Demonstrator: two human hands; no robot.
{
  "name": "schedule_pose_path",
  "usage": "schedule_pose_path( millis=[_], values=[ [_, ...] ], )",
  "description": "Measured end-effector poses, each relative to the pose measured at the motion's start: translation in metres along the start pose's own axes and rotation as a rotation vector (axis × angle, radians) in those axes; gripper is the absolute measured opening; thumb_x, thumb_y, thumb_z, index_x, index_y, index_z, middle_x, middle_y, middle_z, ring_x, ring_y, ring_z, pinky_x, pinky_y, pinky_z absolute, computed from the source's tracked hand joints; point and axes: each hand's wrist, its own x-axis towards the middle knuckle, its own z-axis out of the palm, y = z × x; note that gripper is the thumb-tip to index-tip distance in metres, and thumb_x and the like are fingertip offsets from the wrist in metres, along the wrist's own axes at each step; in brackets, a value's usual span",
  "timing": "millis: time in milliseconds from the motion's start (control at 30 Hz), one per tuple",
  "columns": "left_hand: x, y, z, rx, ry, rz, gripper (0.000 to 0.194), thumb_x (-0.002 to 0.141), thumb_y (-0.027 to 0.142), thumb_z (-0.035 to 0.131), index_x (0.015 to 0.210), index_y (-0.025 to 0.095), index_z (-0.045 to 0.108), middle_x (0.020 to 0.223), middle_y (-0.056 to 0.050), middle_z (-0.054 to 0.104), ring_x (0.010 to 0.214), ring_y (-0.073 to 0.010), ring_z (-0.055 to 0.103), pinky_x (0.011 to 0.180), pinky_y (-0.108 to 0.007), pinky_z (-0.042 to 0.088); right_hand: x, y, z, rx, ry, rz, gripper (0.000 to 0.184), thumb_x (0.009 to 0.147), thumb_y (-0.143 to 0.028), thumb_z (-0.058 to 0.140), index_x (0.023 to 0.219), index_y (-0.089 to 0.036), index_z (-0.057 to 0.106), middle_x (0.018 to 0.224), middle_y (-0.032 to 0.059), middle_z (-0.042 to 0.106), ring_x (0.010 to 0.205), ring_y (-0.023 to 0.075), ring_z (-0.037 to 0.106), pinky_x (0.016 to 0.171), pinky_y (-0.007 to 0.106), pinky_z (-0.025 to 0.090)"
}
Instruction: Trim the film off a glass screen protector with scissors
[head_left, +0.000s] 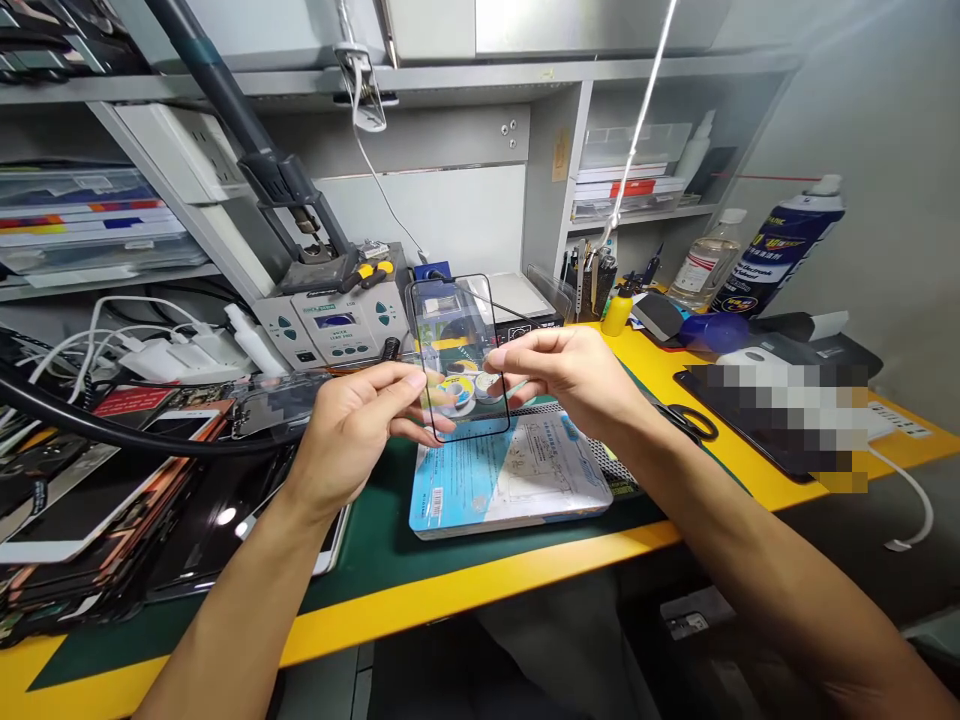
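Observation:
A clear phone screen glass with a thin black border (466, 428) is held upright in front of me, above the bench. My left hand (360, 412) pinches its left edge between thumb and fingers. On the opposite edge, my right hand (559, 365) grips it the same way. Through the glass I see round tins or spools behind it. Below the glass lies a blue and white book or box (517, 480) on the green mat (375, 560).
Stacked phones and screens (112, 490) crowd the left side. Behind stands a grey soldering station (334, 320). To the right are scissors (690, 422), a yellow bottle (617, 312), a clear bottle (705, 260) and a blue spray can (780, 250). The yellow bench edge (450, 598) runs along the front.

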Motion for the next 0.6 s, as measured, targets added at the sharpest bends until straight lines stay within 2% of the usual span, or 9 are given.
schedule_pose_path(
  millis=[133,233,467,600],
  values=[
    [-0.0009,0.0011,0.0004,-0.024,-0.022,-0.013,0.016,0.089,0.028,0.067,0.089,0.013,0.071,0.076,-0.006,0.077,0.065,-0.0224,0.076,0.056,-0.028,0.063,0.0008,-0.0002,-0.0007,0.044,-0.028,0.064,0.012,0.071,-0.024,0.083,0.07,-0.013,0.079,0.073,0.0076,0.074,0.068,0.0207,0.074,0.054,0.023,0.058],
    [-0.0013,0.0026,0.0004,-0.041,-0.041,-0.026,0.017,0.09,0.028,0.066,0.091,0.012,0.072,0.081,-0.008,0.078,0.064,-0.0218,0.076,0.055,-0.028,0.063,0.0009,-0.0014,-0.0018,0.094,-0.053,0.11,0.011,0.07,-0.024,0.083,0.071,-0.014,0.079,0.077,0.0084,0.075,0.069,0.0205,0.074,0.055,0.024,0.059],
    [0.0001,0.0044,0.0009,-0.085,-0.05,-0.057,0.018,0.091,0.026,0.065,0.095,0.01,0.071,0.085,-0.011,0.079,0.063,-0.0196,0.075,0.053,-0.025,0.061,0.0022,-0.0013,-0.0029,0.164,-0.087,0.141,0.013,0.069,-0.021,0.084,0.074,-0.011,0.078,0.082,0.0096,0.075,0.068,0.0204,0.073,0.054,0.025,0.059],
    [0.0018,0.0027,-0.0008,-0.109,-0.083,-0.088,0.019,0.091,0.026,0.064,0.098,0.01,0.071,0.085,-0.011,0.078,0.063,-0.0208,0.075,0.053,-0.028,0.062,0.0023,-0.0003,-0.0034,0.181,-0.104,0.148,0.01,0.072,-0.019,0.082,0.076,-0.011,0.077,0.084,0.0097,0.075,0.069,0.0205,0.073,0.054,0.025,0.06]
  ],
)
